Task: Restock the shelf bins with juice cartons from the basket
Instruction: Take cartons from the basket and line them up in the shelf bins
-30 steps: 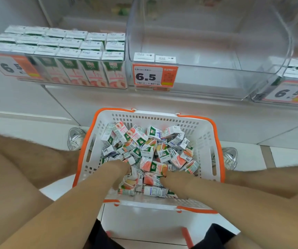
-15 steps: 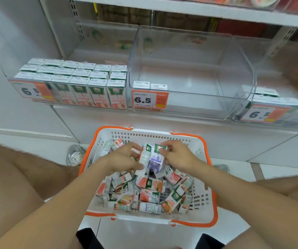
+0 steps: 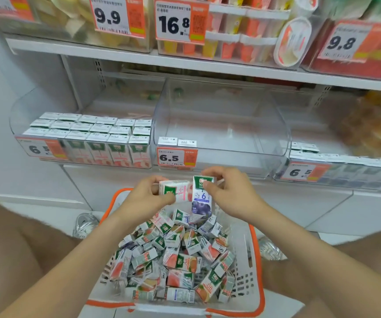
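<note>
A white basket with orange rim (image 3: pixel 255 267) on the floor holds a heap of several small juice cartons (image 3: pixel 175 260). Above its far edge my left hand (image 3: pixel 146 196) grips a pink peach carton (image 3: pixel 178 190) lying sideways. My right hand (image 3: pixel 233 191) pinches the top of an upright blueberry carton (image 3: pixel 202 200); the two cartons touch. Just behind them is the middle clear shelf bin (image 3: pixel 219 125) with two cartons (image 3: pixel 177 141) at its front left. The left bin (image 3: pixel 88 136) is packed with peach cartons.
A right bin (image 3: pixel 345 166) holds cartons behind a 6.5 price tag. The upper shelf (image 3: pixel 185 63) carries other goods with tags 9.9, 16.8 and 9.8. My bare knees flank the basket on both sides. Shiny wheels (image 3: pixel 84 224) stand beside the basket.
Both hands rose out of the carton heap, each holding a carton, and moved up toward the middle bin. The view tilted upward, showing the upper shelf.
</note>
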`<state>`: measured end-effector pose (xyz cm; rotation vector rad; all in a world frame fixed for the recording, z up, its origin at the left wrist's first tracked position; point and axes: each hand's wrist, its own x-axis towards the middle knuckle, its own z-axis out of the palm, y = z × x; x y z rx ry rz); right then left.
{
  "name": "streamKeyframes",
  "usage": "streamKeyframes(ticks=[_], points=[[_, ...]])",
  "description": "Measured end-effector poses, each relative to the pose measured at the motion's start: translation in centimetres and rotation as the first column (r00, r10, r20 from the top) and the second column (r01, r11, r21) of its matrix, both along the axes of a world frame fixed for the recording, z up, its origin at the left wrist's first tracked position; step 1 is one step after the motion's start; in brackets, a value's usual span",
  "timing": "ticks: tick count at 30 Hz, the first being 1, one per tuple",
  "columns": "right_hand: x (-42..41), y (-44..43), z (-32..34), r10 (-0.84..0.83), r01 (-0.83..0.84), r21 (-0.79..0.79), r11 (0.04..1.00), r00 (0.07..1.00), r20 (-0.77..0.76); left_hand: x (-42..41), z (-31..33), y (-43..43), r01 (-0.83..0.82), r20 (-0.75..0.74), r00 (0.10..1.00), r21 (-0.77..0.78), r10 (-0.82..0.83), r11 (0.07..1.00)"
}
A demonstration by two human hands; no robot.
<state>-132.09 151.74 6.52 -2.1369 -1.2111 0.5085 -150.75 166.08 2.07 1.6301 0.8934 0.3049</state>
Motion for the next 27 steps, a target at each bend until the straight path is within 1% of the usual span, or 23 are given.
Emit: streamKeyframes(ticks=[2,4,7,8,10,12,15,16,17,19,21,23,25,27], points=[[0.4,-0.2,1.8,0.033,-0.033,-0.001,0.999,0.993,0.111,1.2,1.2,-0.7,0.039,0.089,0.995,0.104,-0.049,0.994],[0.9,-0.5,3.4,0.061,-0.063,0.005,0.998,0.982,0.181,3.2,2.6,-1.8,0.104,0.173,0.975,0.196,-0.138,0.975],[2.8,-1.3,5.7,-0.009,-0.008,0.069,0.998,0.971,0.241,6.9,4.7,-3.8,0.139,0.24,0.949,0.267,-0.206,0.954],[3.9,-1.7,6.6,-0.048,0.032,0.071,0.997,0.969,0.241,8.2,5.4,-4.5,0.138,0.265,0.941,0.266,-0.21,0.954],[6.7,-3.0,8.1,-0.1,0.093,0.041,0.995,0.977,0.19,10.6,6.7,-5.8,0.131,0.308,0.928,0.263,-0.212,0.956],[9.9,-5.1,9.5,-0.154,0.148,0.053,0.988,0.979,0.136,12.9,7.7,-6.7,0.136,0.316,0.92,0.304,-0.234,0.943],[14.8,-8.6,10.7,-0.29,0.279,0.208,0.937,0.957,0.02,16.0,8.7,-7.8,0.131,0.288,0.925,0.369,-0.247,0.92],[16.2,-9.6,11.0,-0.324,0.306,0.262,0.915,0.946,0.028,17.0,8.8,-8.2,0.129,0.286,0.925,0.384,-0.251,0.914],[17.7,-10.4,11.1,-0.359,0.319,0.301,0.899,0.93,0.085,17.8,8.9,-8.6,0.13,0.282,0.924,0.404,-0.258,0.906],[20.4,-11.9,11.1,-0.428,0.337,0.335,0.88,0.869,0.249,19.3,8.8,-9.3,0.129,0.271,0.925,0.439,-0.268,0.889],[22.9,-12.7,10.4,-0.443,0.351,0.289,0.891,0.811,0.381,20.5,8.5,-10.0,0.122,0.268,0.926,0.455,-0.266,0.882],[24.8,-12.8,9.4,-0.408,0.371,0.172,0.912,0.793,0.453,21.4,8.1,-10.5,0.11,0.264,0.931,0.453,-0.251,0.885],[26.3,-12.6,8.3,-0.324,0.354,0.035,0.935,0.804,0.498,22.0,7.6,-11.0,0.093,0.263,0.937,0.44,-0.228,0.893],[27.5,-12.3,7.2,-0.222,0.301,-0.09,0.949,0.845,0.486,22.5,7.2,-11.3,0.077,0.266,0.942,0.423,-0.205,0.903]])
